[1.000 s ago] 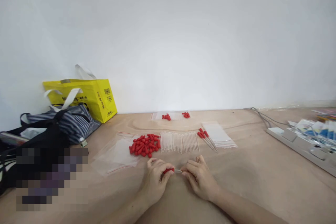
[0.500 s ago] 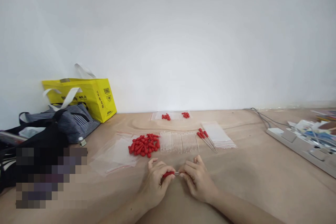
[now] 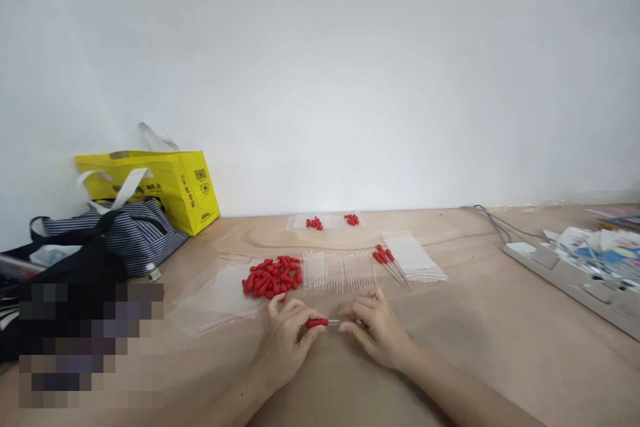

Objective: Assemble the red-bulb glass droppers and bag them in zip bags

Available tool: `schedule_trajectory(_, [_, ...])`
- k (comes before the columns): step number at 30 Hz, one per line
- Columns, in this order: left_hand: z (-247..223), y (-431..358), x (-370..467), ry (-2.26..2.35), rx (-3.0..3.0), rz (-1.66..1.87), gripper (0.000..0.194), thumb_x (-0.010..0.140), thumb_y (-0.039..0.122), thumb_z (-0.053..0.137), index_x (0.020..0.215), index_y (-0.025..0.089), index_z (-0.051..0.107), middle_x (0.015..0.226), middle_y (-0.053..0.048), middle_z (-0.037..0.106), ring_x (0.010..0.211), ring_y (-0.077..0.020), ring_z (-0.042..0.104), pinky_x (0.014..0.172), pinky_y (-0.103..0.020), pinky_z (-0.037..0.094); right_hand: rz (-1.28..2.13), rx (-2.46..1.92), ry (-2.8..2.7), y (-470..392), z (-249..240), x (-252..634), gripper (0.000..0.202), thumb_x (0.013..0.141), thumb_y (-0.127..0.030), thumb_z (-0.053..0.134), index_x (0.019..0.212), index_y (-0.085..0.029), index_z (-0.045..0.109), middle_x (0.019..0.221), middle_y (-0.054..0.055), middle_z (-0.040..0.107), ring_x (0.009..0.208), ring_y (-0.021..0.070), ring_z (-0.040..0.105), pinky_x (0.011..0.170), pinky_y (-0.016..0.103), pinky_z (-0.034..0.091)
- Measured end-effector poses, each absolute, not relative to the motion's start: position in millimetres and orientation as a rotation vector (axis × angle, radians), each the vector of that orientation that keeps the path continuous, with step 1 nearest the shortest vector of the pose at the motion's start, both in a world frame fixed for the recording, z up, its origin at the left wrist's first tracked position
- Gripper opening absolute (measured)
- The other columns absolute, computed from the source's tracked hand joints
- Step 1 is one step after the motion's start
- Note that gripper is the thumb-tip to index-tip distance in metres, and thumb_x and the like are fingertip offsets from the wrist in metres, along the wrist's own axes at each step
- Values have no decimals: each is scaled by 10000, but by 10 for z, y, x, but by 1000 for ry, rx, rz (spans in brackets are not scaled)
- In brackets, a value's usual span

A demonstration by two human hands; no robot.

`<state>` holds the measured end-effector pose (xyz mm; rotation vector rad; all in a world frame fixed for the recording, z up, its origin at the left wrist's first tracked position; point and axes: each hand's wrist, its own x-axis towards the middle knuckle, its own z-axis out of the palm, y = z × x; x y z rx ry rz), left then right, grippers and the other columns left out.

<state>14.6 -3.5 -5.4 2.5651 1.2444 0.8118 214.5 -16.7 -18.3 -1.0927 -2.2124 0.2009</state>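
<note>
My left hand [image 3: 287,340] pinches a red rubber bulb [image 3: 317,323] between thumb and fingers. A thin glass dropper tube [image 3: 334,323] runs from the bulb's right end into my right hand [image 3: 379,332], whose closed fingertips hide its far part. Beyond my left hand lies a heap of red rubber bulbs [image 3: 273,276]. Clear glass tubes [image 3: 340,271] are laid side by side to the right of that heap. Three droppers with red bulbs [image 3: 392,265] rest farther right, tips toward me.
Clear zip bags [image 3: 225,293] lie left of the heap, and a stack of bags [image 3: 415,257] is at right. A filled bag [image 3: 333,221] lies by the wall. A yellow bag [image 3: 200,190] and striped bag [image 3: 143,233] stand left; a power strip [image 3: 565,293] is at right.
Both hands have shifted slightly up in the picture, and the left a little leftward. More of the glass tube shows between them, and my right fingers have loosened a little. The camera view has moved slightly.
</note>
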Motion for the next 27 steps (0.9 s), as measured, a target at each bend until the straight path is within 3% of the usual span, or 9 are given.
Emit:
schedule_trajectory(11, [-78,-94,190,1179,2626,753,177,822,278,444,735,227,589,663,29,627,731,-153,540,907,-454,183,2,-1067,-2289,-210,-255,2126,210,830,-172,365,765,-183,564,684,24,568,682,139,471,733,321,259])
schedule_trajectory(15, [-93,-17,155,1225,2646,750,175,829,316,426,904,259,574,857,2,646,864,-181,525,912,-445,189,13,-1126,-2270,-169,-229,2165,174,820,-180,410,774,-203,575,713,7,589,718,137,492,725,310,249])
schedule_trajectory(19, [-99,147,34,1596,2583,1017,300,795,340,455,1075,250,509,1063,-51,588,1003,-225,472,894,-427,224,-103,-1455,-1998,7,-216,2401,202,827,-206,413,789,-219,611,795,21,615,779,152,515,702,304,247])
schedule_trajectory(27, [-114,339,-116,2130,2432,1018,256,737,280,510,977,216,569,1063,-86,566,1007,-261,459,853,-440,250,-157,-2125,-1607,356,-288,2734,234,816,-276,411,785,-210,634,813,64,654,848,228,523,707,345,238])
